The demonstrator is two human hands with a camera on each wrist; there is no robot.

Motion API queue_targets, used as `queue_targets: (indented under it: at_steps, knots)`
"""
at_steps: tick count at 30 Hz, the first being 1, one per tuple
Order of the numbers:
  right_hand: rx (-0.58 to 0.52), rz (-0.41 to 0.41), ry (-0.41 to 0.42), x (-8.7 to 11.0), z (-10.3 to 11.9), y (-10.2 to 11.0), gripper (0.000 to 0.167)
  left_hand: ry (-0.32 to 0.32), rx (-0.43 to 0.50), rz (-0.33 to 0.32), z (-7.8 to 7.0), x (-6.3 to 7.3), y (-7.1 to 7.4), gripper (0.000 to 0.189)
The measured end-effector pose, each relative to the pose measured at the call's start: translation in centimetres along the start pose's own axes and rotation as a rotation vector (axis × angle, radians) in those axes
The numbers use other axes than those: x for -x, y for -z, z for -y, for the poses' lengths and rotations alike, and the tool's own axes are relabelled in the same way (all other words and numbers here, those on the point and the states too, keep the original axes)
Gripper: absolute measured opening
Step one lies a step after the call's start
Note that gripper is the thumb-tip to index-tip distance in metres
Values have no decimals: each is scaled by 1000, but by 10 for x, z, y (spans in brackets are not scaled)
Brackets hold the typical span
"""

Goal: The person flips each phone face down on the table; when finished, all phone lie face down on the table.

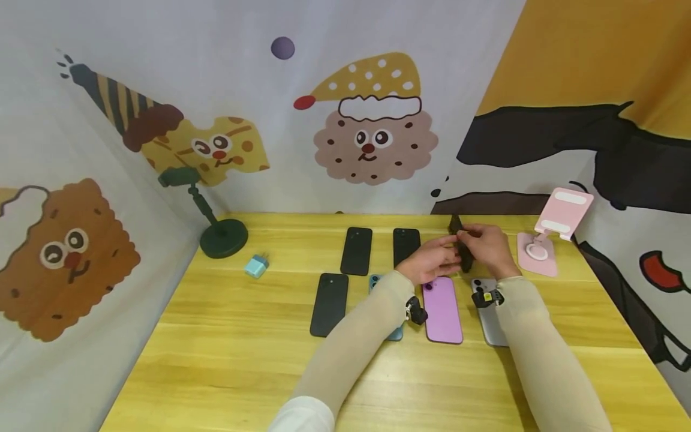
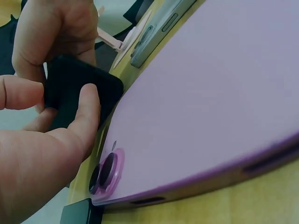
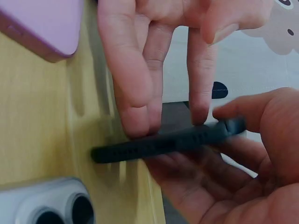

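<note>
Between both hands a dark phone (image 1: 465, 259) stands tilted up on its long edge, close over the table. My right hand (image 1: 490, 247) grips it, thumb at one edge and fingers along the far face, as the right wrist view shows. The left hand (image 1: 432, 259) touches the near face of the phone (image 3: 163, 148) with extended fingertips, its thumb held apart. Just below the left hand lies a purple-pink phone (image 1: 442, 315), back side up with its cameras showing. A silver phone (image 1: 490, 324) lies partly under the right wrist. The left forearm partly hides a blue phone (image 1: 396, 333).
Three black phones (image 1: 356, 251) (image 1: 406, 243) (image 1: 329, 305) lie face down left of the hands. Farther left are a light-blue charger plug (image 1: 257, 266) and a dark green stand (image 1: 223, 238). A pink phone stand (image 1: 564, 213) is at the right, before a printed cloth (image 1: 232, 54).
</note>
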State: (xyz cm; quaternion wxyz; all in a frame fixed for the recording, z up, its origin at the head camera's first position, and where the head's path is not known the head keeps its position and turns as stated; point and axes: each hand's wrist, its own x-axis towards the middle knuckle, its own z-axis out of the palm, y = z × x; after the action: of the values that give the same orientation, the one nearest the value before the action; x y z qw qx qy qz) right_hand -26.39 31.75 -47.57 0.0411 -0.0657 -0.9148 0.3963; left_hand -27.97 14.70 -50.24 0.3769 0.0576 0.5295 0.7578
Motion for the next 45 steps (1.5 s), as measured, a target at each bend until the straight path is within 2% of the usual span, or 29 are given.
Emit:
queue_targets:
  at_steps: [5,9,15,20,26,31,35,40,45]
  knots:
    - [8,-68,-18,0,-3,-1,44,-13,-24,-10,-2,1,4,65]
    - [-27,-98,-49,0,-5,0,44,-57,-59,-39,-4,1,8,61]
    - [-70,-132,-79,5,-6,8,47,-167,-137,-161,-1,2,3,51]
    - [-127,-165,-83,6,-9,12,47,-230,-113,-243,1,1,-4,52]
    - [-240,-151,-109,6,-12,9,48,-227,-90,-302,2,-2,0,58]
    - [-365,-143,-136,4,-16,7,50,-191,-61,-289,4,-7,4,60]
    - [-415,-136,-154,2,-19,7,51,-178,-39,-270,2,-8,5,61]
    - [-386,-95,-156,2,-22,9,51,-189,-51,-277,0,-8,7,60]
    - [-266,-22,-114,1,-32,10,50,-184,-79,-315,0,-7,6,62]
